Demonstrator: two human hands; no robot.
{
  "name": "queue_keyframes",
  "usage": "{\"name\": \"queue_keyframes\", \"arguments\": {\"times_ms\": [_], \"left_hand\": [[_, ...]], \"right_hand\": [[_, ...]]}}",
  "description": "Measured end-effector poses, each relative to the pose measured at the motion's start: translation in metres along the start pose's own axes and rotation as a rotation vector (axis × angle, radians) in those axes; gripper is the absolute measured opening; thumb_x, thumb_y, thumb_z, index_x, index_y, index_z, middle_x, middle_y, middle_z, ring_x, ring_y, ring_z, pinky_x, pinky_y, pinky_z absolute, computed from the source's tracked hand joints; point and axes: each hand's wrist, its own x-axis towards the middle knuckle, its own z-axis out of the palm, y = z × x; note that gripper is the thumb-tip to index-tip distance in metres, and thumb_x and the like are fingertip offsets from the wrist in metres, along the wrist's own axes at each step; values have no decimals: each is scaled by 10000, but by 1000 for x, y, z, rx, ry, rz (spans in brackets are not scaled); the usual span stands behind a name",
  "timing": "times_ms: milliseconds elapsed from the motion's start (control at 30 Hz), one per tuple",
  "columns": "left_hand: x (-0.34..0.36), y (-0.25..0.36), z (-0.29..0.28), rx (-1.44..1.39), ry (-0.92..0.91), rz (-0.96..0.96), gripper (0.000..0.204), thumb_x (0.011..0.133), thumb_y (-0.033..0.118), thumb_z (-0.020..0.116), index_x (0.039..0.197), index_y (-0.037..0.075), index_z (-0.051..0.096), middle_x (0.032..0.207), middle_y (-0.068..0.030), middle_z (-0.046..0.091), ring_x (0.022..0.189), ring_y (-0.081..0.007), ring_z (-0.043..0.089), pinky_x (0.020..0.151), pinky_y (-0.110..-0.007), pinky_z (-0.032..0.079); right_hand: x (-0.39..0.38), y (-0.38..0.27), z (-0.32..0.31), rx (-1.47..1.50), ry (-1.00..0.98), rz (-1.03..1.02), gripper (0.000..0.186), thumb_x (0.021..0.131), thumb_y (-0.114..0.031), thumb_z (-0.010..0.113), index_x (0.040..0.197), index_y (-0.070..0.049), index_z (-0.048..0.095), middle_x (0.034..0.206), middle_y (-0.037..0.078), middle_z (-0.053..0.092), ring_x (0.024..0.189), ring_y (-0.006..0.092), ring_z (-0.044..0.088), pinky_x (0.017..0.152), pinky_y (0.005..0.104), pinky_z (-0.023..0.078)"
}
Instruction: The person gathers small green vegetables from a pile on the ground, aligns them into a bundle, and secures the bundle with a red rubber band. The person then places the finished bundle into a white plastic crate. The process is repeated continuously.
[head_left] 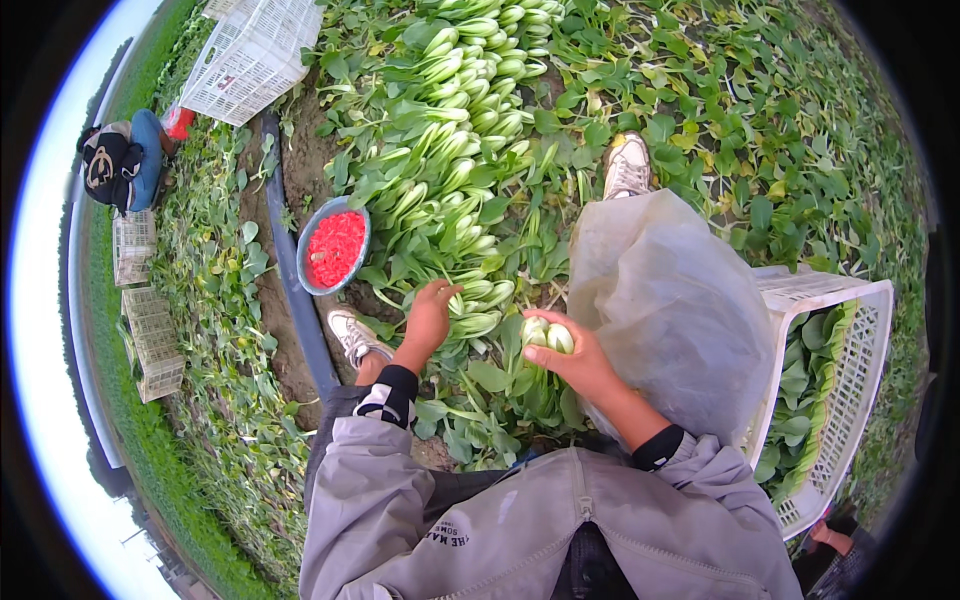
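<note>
A small bunch of bok choy (548,335) is in my right hand (580,362), pale bases up and leaves hanging down. My fingers and thumb close around the stalks. My left hand (430,316) reaches over the near end of a long row of cut bok choy (470,130). Its fingers are stretched toward the white-green bases, and the fingertips are at the nearest heads. Part of the thumb side is hidden. The row lies on leafy ground, with most bases pointing right.
A round basin (335,247) of red strips stands left of the row, beside a dark hose (290,250). On the right, a white crate (825,400) holds greens, next to a translucent plastic sheet (670,300) over my leg. More crates (250,65) and a crouching person (125,160) are at far left.
</note>
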Motion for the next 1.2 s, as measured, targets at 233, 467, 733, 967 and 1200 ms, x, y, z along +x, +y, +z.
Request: {"name": "queue_keyframes", "arguments": {"times_ms": [233,467,733,967,1200], "left_hand": [[22,-50,29,299,-159,332,248,770,89,576,1009,141,625,1183,-107,547,1206,-305,452,1085,-483,276],[52,-30,42,130,-158,175,302,693,103,666,987,139,607,882,-92,557,898,-303,562,749,-431,441],[56,-12,69,139,-75,142,398,659,37,697,1029,139,592,989,-96,571,949,-304,555,787,-397,445],[42,-1,-23,-852,-109,-204,400,818,54,669,1180,91,504,1059,-39,558,995,-135,521,895,-259,411],[17,126,-96,-1099,-202,-35,325,901,159,617,1191,57,510,1088,-38,558,1016,-124,522,915,-277,419]], "right_hand": [[6,5,4,178,-134,182,592,840,-223,706,1348,-57,451,1105,49,611,1001,103,563,905,266,437],[13,8,8,116,-150,255,470,877,-246,663,1292,-69,529,1087,14,605,981,84,548,897,254,428],[12,9,9,146,-85,208,481,870,-245,674,1300,-92,524,1046,-11,587,931,61,521,838,227,436],[10,13,12,-2,77,41,513,844,-209,696,1295,-63,500,1090,40,574,972,105,532,873,258,438],[-4,-27,25,-118,182,-289,542,819,-178,708,1297,-60,482,1163,100,554,1042,189,542,917,311,430]]}}
